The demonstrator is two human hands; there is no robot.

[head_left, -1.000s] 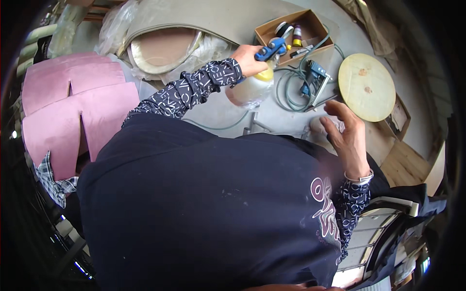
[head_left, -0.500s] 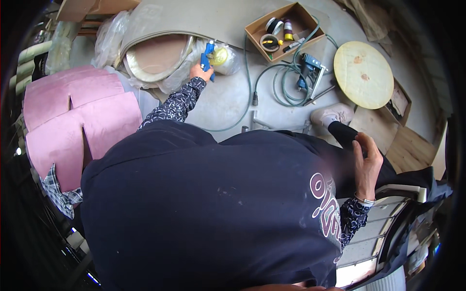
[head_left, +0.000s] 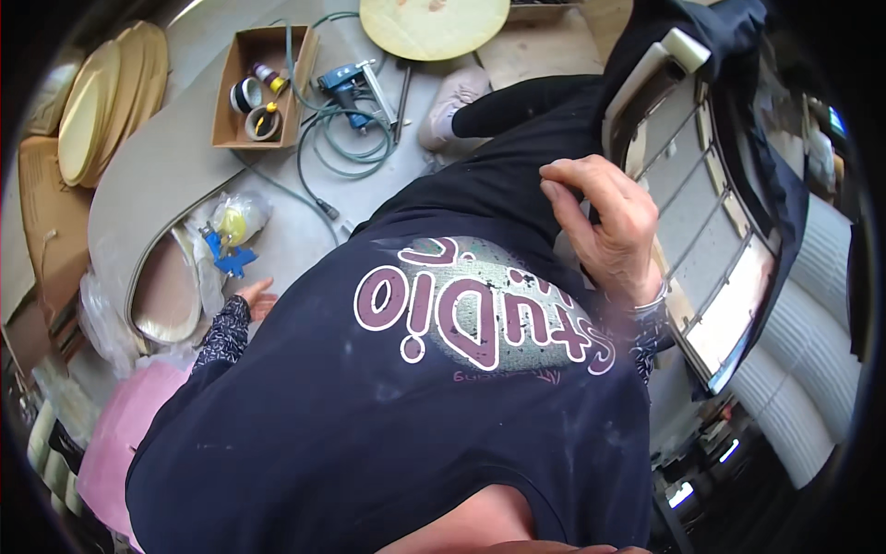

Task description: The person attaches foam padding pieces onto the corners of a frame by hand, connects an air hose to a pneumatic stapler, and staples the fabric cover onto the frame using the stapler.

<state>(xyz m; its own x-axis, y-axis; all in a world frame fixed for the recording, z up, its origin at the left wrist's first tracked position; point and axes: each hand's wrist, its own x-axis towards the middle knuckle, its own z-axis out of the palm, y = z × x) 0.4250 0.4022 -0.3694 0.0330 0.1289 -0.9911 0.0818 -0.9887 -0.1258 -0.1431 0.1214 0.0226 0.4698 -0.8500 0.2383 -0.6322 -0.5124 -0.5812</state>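
Observation:
My left hand [head_left: 257, 298] is open and empty, fingers spread, low at the left beside my body. Just beyond it lies a blue spray gun [head_left: 231, 255] with a rounded, yellowish container [head_left: 234, 222] wrapped in clear plastic; hand and gun are apart. My right hand [head_left: 611, 220] is raised in front of my right side, its fingers curled and thumb tip close to the forefinger. Whatever that pinch holds, if anything, is too small to make out. Near it stands a curved frame [head_left: 701, 175] with cross wires and dark fabric around its edge.
A cardboard box [head_left: 226, 102] holds tape rolls and a small bottle. Beside it, a blue staple gun [head_left: 347, 90] lies by a coiled green hose [head_left: 355, 166]. A round yellowish disc [head_left: 434, 28] lies farther off. Pink upholstered pieces [head_left: 115, 452] are at left, grey ribbed rolls [head_left: 784, 406] at right.
My left hand has let go of the blue spray gun and drawn back toward me. My view has turned right, bringing the curved frame nearer the middle. The right hand's fingers are curled closer together.

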